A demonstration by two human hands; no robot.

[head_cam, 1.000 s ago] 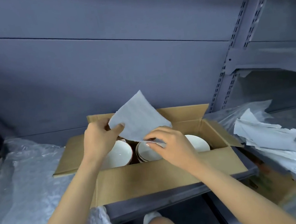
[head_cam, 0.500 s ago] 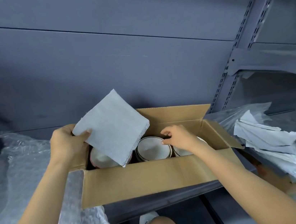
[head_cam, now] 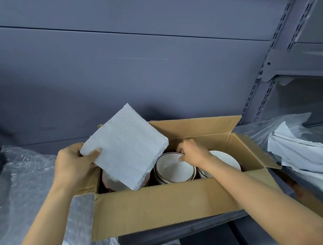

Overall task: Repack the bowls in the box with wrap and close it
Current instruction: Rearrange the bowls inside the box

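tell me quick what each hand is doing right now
Left hand: closed on the white foam sheet, held over the box.
Right hand: fingers curled onto the middle bowl's rim; firm grip cannot be told.

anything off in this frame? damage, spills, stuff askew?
Nothing broken or spilled. The white ceramic bowls sit bare in the open brown cardboard box; the left hand holds the white foam sheet tilted above them. A loose, untidy pile of white wrap sheets lies right of the box.

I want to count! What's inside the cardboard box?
The cardboard box shows three stacks of bowls. The left stack sits mostly behind the foam sheet; how deep the stacks go stays hidden.
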